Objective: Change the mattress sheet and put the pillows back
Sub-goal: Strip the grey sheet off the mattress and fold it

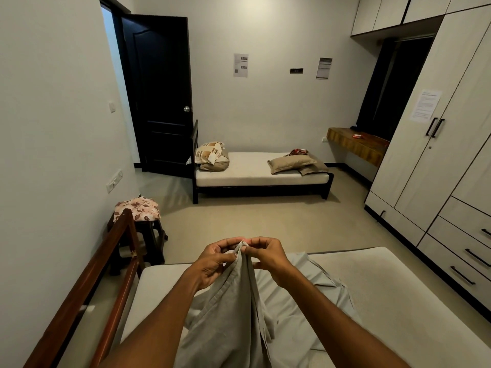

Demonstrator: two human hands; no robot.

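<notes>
Fingertips of the left hand (212, 264) and right hand (268, 258) are pinched together on one bunched edge of the grey sheet (239, 314), which hangs toward the viewer and trails rightward over the bare mattress (398, 301); both hands are equally near.

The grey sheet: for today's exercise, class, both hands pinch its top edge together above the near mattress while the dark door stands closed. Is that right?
Not quite. The head view shows the dark door standing open. Otherwise correct: the left hand and right hand pinch the grey sheet above the near mattress.
</notes>
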